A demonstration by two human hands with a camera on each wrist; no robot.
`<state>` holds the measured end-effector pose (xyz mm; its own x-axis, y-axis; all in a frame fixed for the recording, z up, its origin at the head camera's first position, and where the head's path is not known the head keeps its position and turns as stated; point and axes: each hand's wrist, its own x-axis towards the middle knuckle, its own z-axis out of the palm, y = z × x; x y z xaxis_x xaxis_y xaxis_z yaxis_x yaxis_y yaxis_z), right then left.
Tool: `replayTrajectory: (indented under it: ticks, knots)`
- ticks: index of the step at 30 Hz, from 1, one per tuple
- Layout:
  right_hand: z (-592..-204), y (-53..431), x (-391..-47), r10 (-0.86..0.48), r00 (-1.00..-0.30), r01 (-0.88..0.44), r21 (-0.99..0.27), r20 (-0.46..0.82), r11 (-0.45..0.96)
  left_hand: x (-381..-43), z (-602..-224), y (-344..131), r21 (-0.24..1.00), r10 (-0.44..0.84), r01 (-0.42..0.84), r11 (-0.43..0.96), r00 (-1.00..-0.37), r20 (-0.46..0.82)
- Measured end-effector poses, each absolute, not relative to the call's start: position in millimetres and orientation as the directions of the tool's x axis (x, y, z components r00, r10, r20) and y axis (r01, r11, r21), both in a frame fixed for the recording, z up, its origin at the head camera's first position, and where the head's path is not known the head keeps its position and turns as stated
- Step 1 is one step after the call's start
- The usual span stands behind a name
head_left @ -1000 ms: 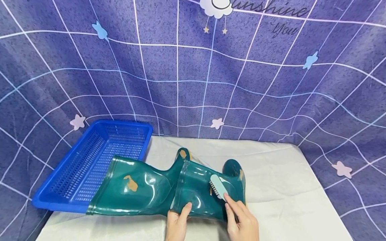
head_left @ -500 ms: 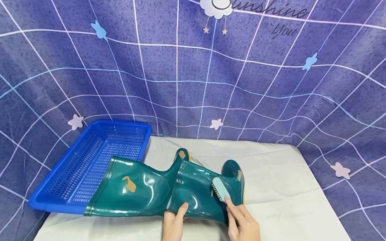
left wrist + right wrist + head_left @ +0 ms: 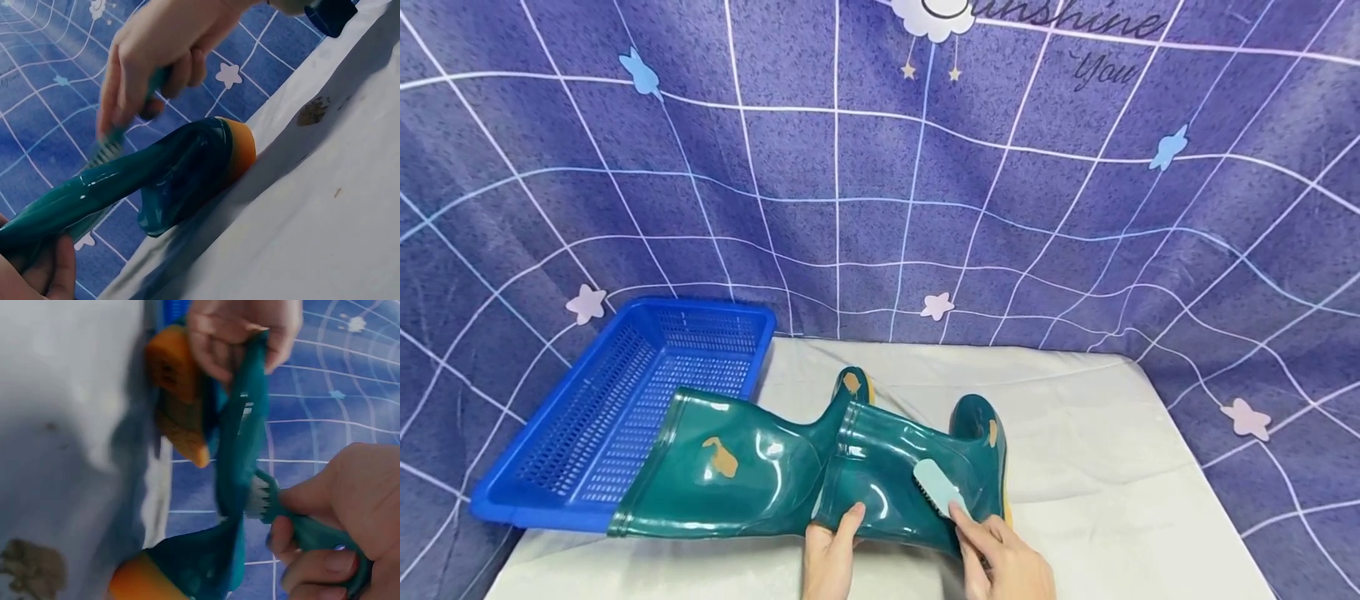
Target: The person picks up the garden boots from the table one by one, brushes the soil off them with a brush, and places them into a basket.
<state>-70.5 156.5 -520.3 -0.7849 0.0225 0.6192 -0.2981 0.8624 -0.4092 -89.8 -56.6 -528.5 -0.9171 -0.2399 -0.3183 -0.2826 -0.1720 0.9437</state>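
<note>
Head view finds the nearer green boot (image 3: pixel 891 467) tipped on its side before me, its shaft overlapping the foot of the other boot (image 3: pixel 760 479). My left hand (image 3: pixel 829 560) grips it near the opening, thumb on the upper side; I cannot tell whether every finger lies inside or beneath. My right hand (image 3: pixel 1006 560) curls round the handle of the pale green brush (image 3: pixel 936 485), index finger along its back, bristles against the shaft.

To scrub well, I think I should keep the bristles flat, press evenly and brace the cuff firmly, since soft rubber will probably give under each stroke. The tan mark (image 3: pixel 993 433) near the toe likely wants attention too.

Under everything lies a white cloth (image 3: pixel 1105 450), with a brown smudge (image 3: pixel 314 111) in the left wrist view. A blue basket (image 3: pixel 692 371) sits to the left, partly behind the other boot; a purple gridded curtain (image 3: pixel 1060 233) with stars hangs behind.
</note>
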Motion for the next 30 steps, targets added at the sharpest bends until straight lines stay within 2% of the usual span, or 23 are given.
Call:
replayTrajectory:
  ticks: [5,11,15,18,25,30]
  knots:
    - [-519,167,-75,0.050,-0.692,-0.385,-0.427,0.720,0.818,-89,-527,-56,0.949,-0.289,-0.277,-0.151,-0.906,-0.310]
    - [-531,168,-73,-0.055,-0.742,-0.405,-0.381,0.668,0.831,-88,-527,-56,0.952,-0.334,-0.281,-0.119,-0.892,-0.305]
    - [-535,168,-69,-0.039,-0.774,-0.358,-0.387,0.632,0.850,-87,-526,-53,0.950,-0.396,-0.305,-0.065,-0.866,-0.305]
    - [-532,173,-70,-0.015,-0.762,-0.371,-0.417,0.648,0.830,-86,-526,-53,0.949,-0.422,-0.307,-0.066,-0.854,-0.306]
    - [-532,182,-74,-0.045,-0.676,-0.494,-0.407,0.735,0.768,-88,-524,-64,0.941,-0.417,-0.336,-0.043,-0.850,-0.322]
    - [-542,178,-69,-0.114,-0.713,-0.445,-0.321,0.692,0.836,-87,-525,-64,0.934,-0.394,-0.349,-0.075,-0.850,-0.349]
